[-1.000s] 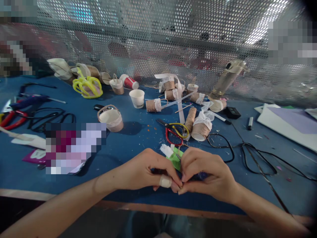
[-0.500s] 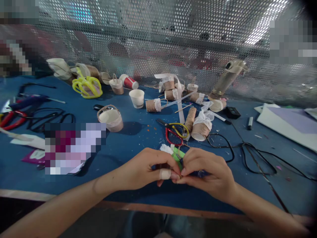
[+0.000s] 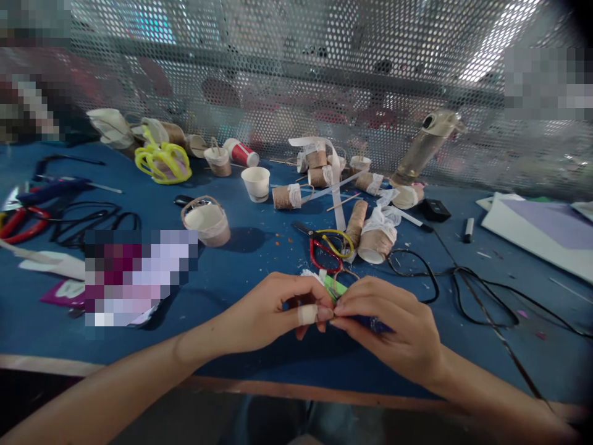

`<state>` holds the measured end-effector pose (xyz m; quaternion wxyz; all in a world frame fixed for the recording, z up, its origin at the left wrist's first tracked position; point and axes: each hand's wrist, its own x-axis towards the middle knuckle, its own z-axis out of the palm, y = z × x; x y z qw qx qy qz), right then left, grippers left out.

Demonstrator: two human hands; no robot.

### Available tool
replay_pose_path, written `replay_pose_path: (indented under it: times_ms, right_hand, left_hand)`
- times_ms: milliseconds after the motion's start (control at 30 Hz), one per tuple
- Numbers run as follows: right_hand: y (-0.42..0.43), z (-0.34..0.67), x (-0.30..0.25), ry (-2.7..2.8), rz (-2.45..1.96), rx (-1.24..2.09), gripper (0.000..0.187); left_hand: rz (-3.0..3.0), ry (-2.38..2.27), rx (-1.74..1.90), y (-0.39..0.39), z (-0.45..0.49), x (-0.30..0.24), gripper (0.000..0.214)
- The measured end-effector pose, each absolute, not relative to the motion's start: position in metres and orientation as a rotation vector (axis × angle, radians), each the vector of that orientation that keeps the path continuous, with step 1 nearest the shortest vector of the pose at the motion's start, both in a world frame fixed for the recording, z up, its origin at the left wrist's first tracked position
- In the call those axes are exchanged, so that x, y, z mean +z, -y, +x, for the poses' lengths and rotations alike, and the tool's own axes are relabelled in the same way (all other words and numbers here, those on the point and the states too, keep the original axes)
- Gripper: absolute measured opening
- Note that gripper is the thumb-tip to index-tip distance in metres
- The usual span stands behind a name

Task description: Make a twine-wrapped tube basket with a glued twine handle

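Near the table's front edge, the fingertips of my left hand (image 3: 282,309) and my right hand (image 3: 393,321) meet in a pinch. What they pinch is too small and covered to make out. A pale bandage (image 3: 307,315) wraps one finger of my left hand. Just beyond the fingers lie a bright green piece (image 3: 334,284) and some white lace (image 3: 311,274), both partly hidden. Scissors (image 3: 331,247) with red and yellow handles rest behind them. To their right are a twine roll (image 3: 356,220) and a twine-wrapped cup (image 3: 374,241) trimmed with lace, lying on its side.
Left of centre stand a handled cup (image 3: 208,225) and a plain white paper cup (image 3: 256,184). A yellow wire basket (image 3: 163,164), a blue glue gun (image 3: 55,190) and a bottle (image 3: 420,148) are farther out. Black cable (image 3: 482,321) loops on the right. Perforated metal (image 3: 259,93) closes the back.
Both hands have shifted slightly up and the fingertips have turned a little against each other. Things on the table stay where they were.
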<state>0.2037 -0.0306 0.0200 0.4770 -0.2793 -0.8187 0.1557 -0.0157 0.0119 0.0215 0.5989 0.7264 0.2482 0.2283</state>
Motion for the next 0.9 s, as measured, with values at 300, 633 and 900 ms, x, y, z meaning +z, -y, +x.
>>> replay_pose_path:
  times_ms: [300, 633, 900]
  right_hand:
    - [0.032, 0.202, 0.011, 2.04, -0.755, 0.159, 0.019]
    - [0.033, 0.206, 0.008, 2.035, -0.79, 0.138, 0.019]
    - [0.031, 0.202, 0.01, 1.921, -0.961, 0.37, 0.013]
  left_hand:
    - [1.902, -0.732, 0.663, -0.007, -0.011, 0.021, 0.015]
    - [1.941, -0.653, 0.66, -0.015, -0.015, 0.018, 0.011]
    - [1.845, -0.761, 0.632, -0.011, -0.013, 0.019, 0.016]
